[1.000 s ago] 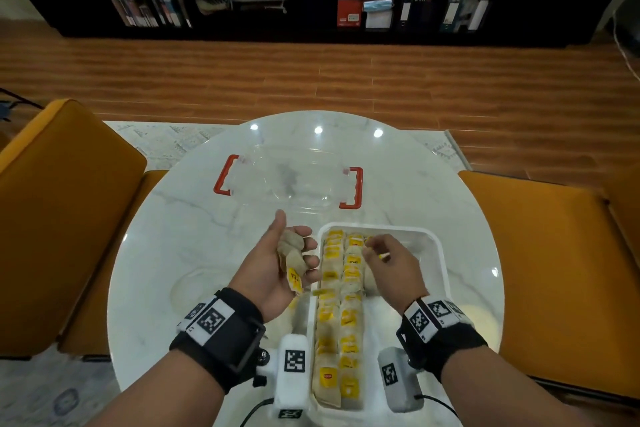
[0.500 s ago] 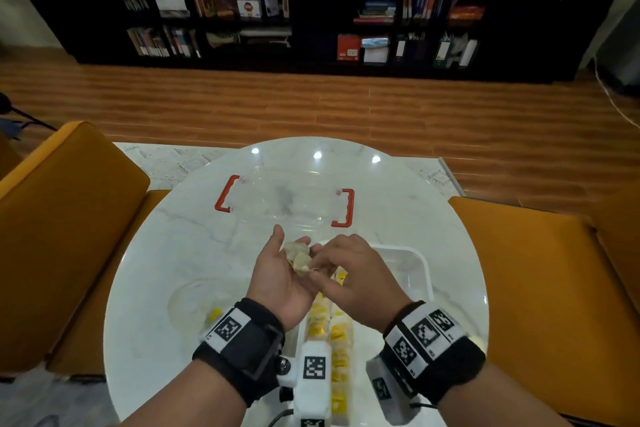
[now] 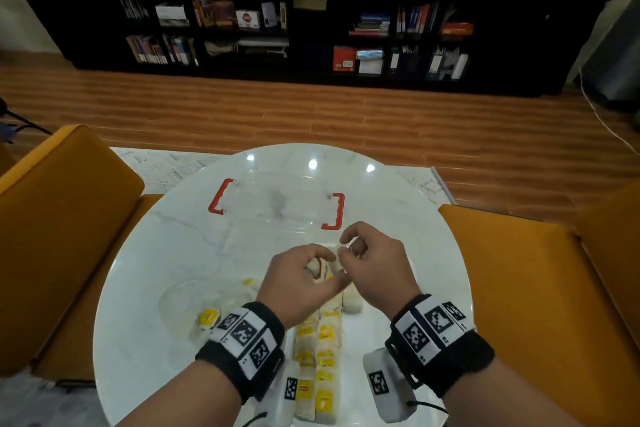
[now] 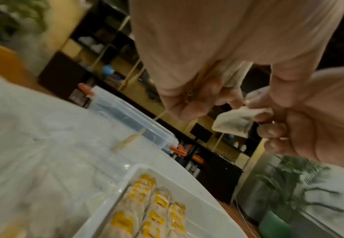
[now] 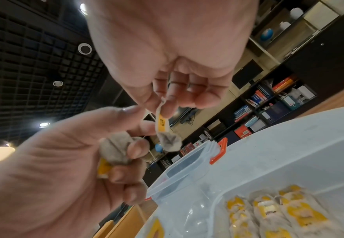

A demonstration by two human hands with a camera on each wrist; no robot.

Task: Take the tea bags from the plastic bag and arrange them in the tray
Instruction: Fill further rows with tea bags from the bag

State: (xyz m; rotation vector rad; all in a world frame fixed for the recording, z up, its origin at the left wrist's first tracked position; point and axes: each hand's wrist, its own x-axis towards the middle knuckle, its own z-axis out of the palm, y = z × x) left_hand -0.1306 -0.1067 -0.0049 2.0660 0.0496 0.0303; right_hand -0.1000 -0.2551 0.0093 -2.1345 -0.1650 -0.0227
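Note:
Above the tray's far end, my left hand (image 3: pixel 320 272) grips a small bunch of tea bags (image 5: pixel 115 151) in its curled fingers. Close beside it on the right, my right hand (image 3: pixel 346 250) pinches one tea bag (image 4: pixel 234 122) by its top; this bag's yellow tag (image 5: pixel 162 124) hangs below the fingertips, just apart from the bunch. The white tray (image 4: pixel 187 182) lies under the wrists with rows of yellow-tagged tea bags (image 3: pixel 323 350) in its left part. To the tray's left the clear plastic bag (image 3: pixel 187 298) lies flat with a few tea bags (image 3: pixel 208 317) inside.
A clear lid with red handles (image 3: pixel 277 204) lies on the round marble table (image 3: pixel 408 218) beyond my hands. Orange chairs (image 3: pixel 62 218) stand at both sides. The right part of the tray (image 5: pixel 301 153) is bare.
My right hand left the tray, reached into the bunch in my left hand and now draws one tea bag away from it. Both hands sit higher and farther over the tray.

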